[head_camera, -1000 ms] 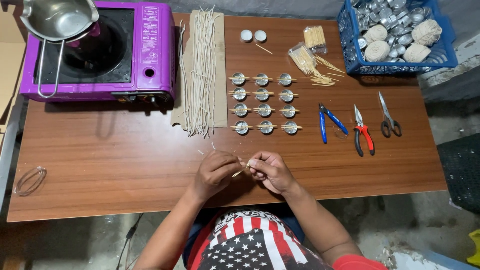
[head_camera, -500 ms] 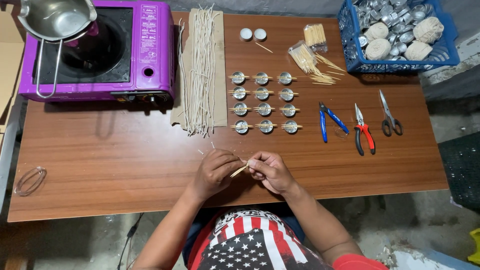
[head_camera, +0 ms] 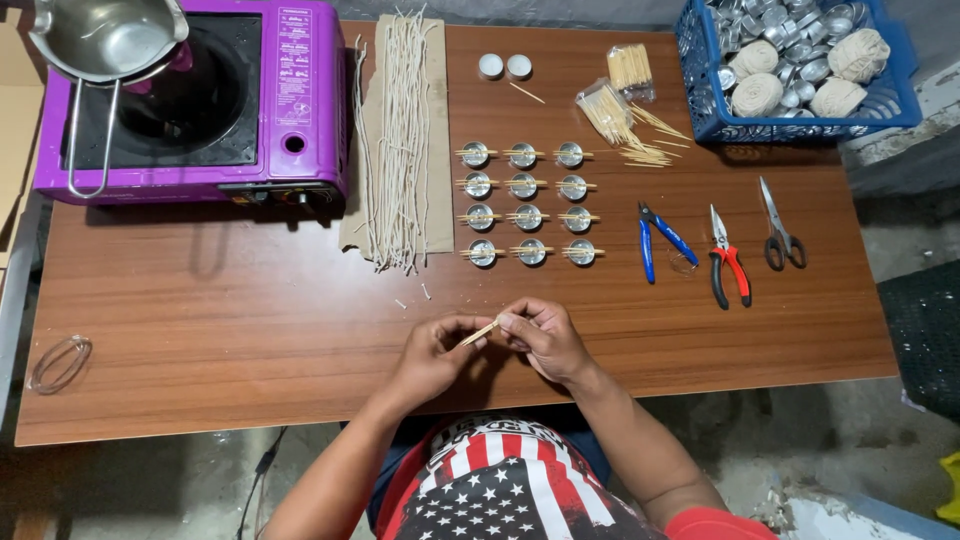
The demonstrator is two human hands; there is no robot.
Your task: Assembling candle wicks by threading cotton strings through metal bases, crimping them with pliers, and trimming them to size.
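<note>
A thin wooden stick (head_camera: 481, 332) is pinched betw. both hands just above the near edge of the wooden table (head_camera: 250, 330), w/ the left hand (head_camera: 432, 355) curled on its lower end & the right hand (head_camera: 541, 335) closed round the upper end. Fingertips of both hands are bunched tight together, so only a short bit of stick is seen in the gap; whether a wick is also held there can't be told. The stick is kept close in front of the body, prob. so fine finger work can be watched from above.

The rest is laid out in reach order. A grid of small metal cups (head_camera: 527, 203), each w/ a stick laid across its rim, is set well beyond the hands, mid-table. Cut wicks (head_camera: 400, 140) are spread on a cardboard strip (head_camera: 441, 215) to the left of the cups, apparently kept straight & apart that way. Spare sticks (head_camera: 625, 110) are heaped at the far side, near the blue basket (head_camera: 700, 85) of empty cups & string balls. Blue pliers (head_camera: 660, 240), red pliers (head_camera: 727, 258) & scissors (head_camera: 777, 225) are lined up to the right side. A purple stove (head_camera: 300, 110) w/ a metal pot (head_camera: 100, 40) is parked far left, well apart from the hands.
</note>
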